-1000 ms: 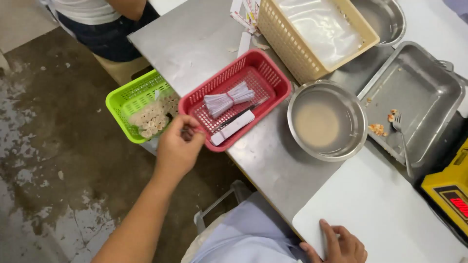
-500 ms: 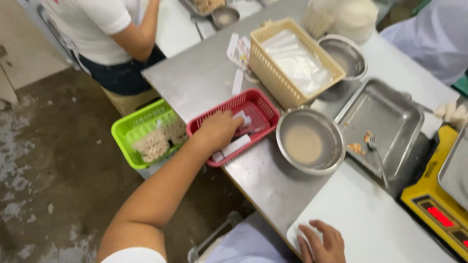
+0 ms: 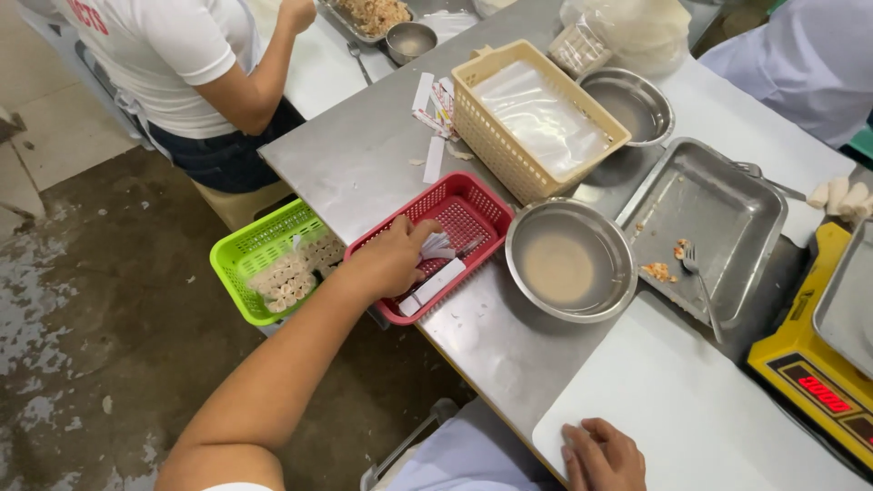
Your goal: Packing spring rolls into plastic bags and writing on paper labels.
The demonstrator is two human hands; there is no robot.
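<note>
My left hand (image 3: 389,261) reaches into a red plastic basket (image 3: 477,193) at the edge of the steel table. Its fingers curl down onto a fan of small white packets (image 3: 438,244), and the fingertips are hidden, so a grip cannot be told. A flat white strip (image 3: 437,283) lies in the basket just below the hand. My right hand (image 3: 604,455) rests palm down on a white cutting board (image 3: 677,395) near me and holds nothing.
A green basket (image 3: 238,255) of small rolls (image 3: 289,275) hangs left of the red one. Beyond are a steel bowl (image 3: 569,262), a steel tray (image 3: 714,205) with a fork (image 3: 700,280), a beige basket (image 3: 536,123) and a yellow scale (image 3: 814,382). A person (image 3: 182,64) stands far left, and another person's sleeve (image 3: 800,64) shows far right.
My left hand has moved from the red basket's near rim into the basket, onto the packets. The view has lifted and shows more of the far table. My right hand has stayed on the board.
</note>
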